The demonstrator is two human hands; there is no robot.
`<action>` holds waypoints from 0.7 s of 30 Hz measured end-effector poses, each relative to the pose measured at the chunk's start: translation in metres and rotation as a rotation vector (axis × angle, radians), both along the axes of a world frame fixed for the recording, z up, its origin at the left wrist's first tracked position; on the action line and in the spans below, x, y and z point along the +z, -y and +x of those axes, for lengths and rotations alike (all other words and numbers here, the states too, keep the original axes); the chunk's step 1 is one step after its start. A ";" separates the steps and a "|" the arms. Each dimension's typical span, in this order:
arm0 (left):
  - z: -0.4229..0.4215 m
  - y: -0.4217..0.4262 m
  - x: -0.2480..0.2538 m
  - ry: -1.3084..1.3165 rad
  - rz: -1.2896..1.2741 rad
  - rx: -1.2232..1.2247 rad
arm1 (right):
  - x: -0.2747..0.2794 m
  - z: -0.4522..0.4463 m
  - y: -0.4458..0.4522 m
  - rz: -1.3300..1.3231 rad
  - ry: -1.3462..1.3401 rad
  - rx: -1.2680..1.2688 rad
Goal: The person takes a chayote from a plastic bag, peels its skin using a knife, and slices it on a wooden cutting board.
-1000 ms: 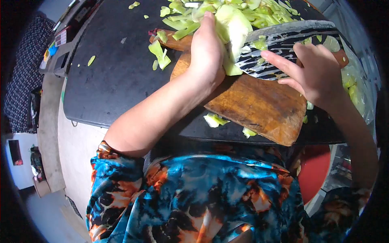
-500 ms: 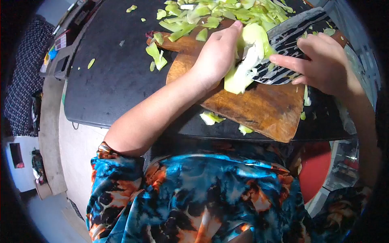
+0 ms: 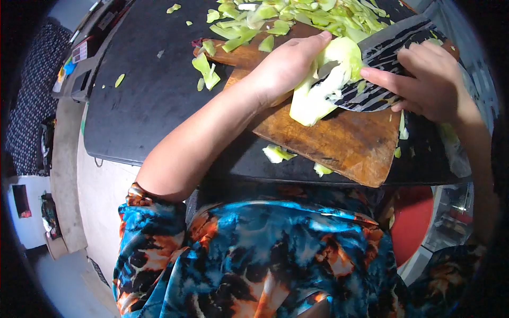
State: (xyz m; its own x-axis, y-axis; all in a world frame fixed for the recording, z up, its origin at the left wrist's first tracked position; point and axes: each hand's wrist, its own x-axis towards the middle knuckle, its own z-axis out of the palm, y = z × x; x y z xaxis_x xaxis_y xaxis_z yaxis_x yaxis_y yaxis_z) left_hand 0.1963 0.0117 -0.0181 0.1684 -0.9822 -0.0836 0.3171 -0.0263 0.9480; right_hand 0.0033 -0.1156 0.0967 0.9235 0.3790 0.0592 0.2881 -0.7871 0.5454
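My left hand (image 3: pixel 289 63) is closed round a pale green vegetable (image 3: pixel 313 100), whose cut, whitish inside shows a hollow. My right hand (image 3: pixel 432 79) grips a broad cleaver (image 3: pixel 382 58) with a black-and-silver streaked blade, the index finger stretched along it; the handle is mostly hidden by the hand. The blade's near end touches the vegetable's right side. Both are over a brown wooden cutting board (image 3: pixel 339 140). Behind them lies a heap of green slices and peelings (image 3: pixel 318 16).
The board rests on a black table (image 3: pixel 148 95). Green scraps (image 3: pixel 207 71) lie left of the board, and more (image 3: pixel 277 153) at its front edge. A clear plastic bag (image 3: pixel 456 153) is at the right. Below the table's right side stands a red container (image 3: pixel 411 222).
My left hand has moved right and turned the vegetable, so its hollow side shows more. The cleaver has tilted and shifted right, with my right hand still on it.
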 end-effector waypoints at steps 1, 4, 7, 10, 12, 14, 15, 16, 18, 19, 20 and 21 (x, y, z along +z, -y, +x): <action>0.000 0.000 0.001 -0.012 0.010 0.002 | 0.000 0.000 0.000 -0.013 0.007 -0.001; -0.001 0.001 0.002 -0.084 0.001 -0.004 | 0.000 0.000 0.001 -0.052 0.027 -0.013; -0.004 0.002 -0.002 -0.138 -0.072 0.031 | 0.003 -0.002 -0.007 -0.046 -0.017 -0.118; -0.005 0.004 -0.008 0.100 -0.165 0.109 | 0.004 -0.005 -0.007 -0.010 -0.064 -0.130; -0.001 0.006 -0.011 0.403 -0.296 0.106 | 0.006 -0.004 -0.007 0.008 -0.085 -0.134; -0.007 0.003 -0.008 0.136 -0.138 0.102 | 0.009 -0.004 -0.005 0.026 -0.109 -0.127; -0.007 0.002 -0.008 0.164 -0.153 0.099 | 0.012 -0.003 -0.002 0.034 -0.123 -0.117; -0.008 0.002 -0.009 0.193 -0.167 0.095 | 0.013 -0.003 -0.001 0.042 -0.136 -0.109; -0.008 0.003 -0.012 0.177 -0.192 0.069 | 0.014 -0.004 -0.002 0.040 -0.144 -0.121; -0.007 0.003 -0.012 0.170 -0.206 0.056 | 0.013 -0.005 -0.001 0.029 -0.129 -0.131; -0.008 0.003 -0.010 0.121 -0.193 0.059 | 0.011 -0.007 0.000 0.018 -0.113 -0.141; -0.010 0.001 -0.003 0.073 -0.180 0.062 | 0.003 -0.009 0.001 -0.002 -0.079 -0.154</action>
State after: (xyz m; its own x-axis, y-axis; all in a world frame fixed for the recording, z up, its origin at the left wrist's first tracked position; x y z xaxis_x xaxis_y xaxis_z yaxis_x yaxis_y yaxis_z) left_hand 0.1859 0.0105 -0.0215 0.2280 -0.9677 0.1073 0.2434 0.1633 0.9561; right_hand -0.0057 -0.1168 0.1000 0.9725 0.2325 -0.0167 0.2062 -0.8244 0.5271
